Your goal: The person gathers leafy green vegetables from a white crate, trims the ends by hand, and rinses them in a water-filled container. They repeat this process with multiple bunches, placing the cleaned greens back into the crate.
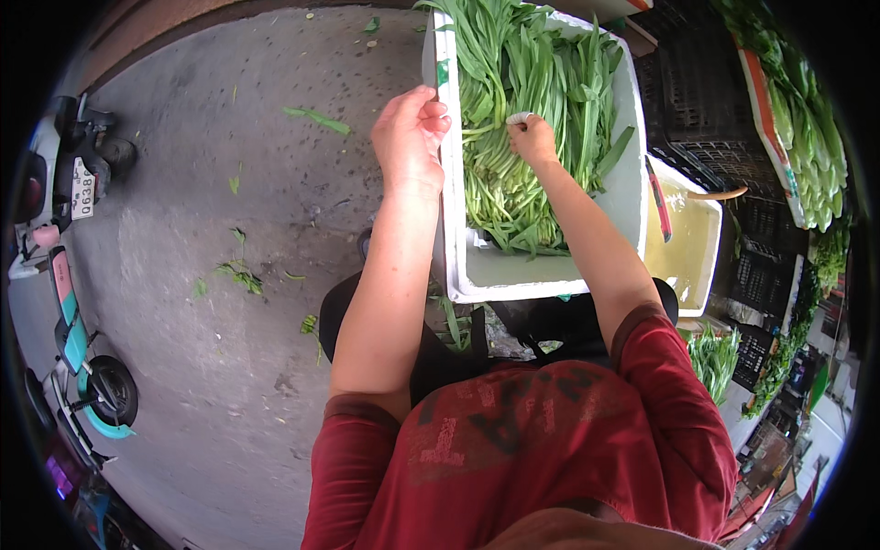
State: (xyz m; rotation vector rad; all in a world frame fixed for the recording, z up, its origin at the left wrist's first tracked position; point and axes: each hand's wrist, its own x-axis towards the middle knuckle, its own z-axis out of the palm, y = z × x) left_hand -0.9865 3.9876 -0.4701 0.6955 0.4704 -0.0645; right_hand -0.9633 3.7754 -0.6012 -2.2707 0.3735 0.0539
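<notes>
A white foam box (540, 280) stands before me, holding a thick pile of leafy green vegetables (533, 75) with long leaves and pale stems. At its left rim is my left hand (412, 141), palm up with half-curled fingers. I see nothing in it, and its fingertips overlap the rim in view. My right hand (536, 143) hangs over the middle of the greens, its fingers bent inward. A white wrapping (518, 119) shows around one of its fingers. Whether those fingers pinch a stem is hidden.
Right of the box, a second foam box (694, 268) holds yellowish liquid; a red-handled knife (661, 206) lies at its edge. Black plastic crates (715, 155) and more greens (801, 137) stand farther right. Loose leaves (316, 119) litter the concrete floor (268, 179). Parked scooters (103, 392) line the left.
</notes>
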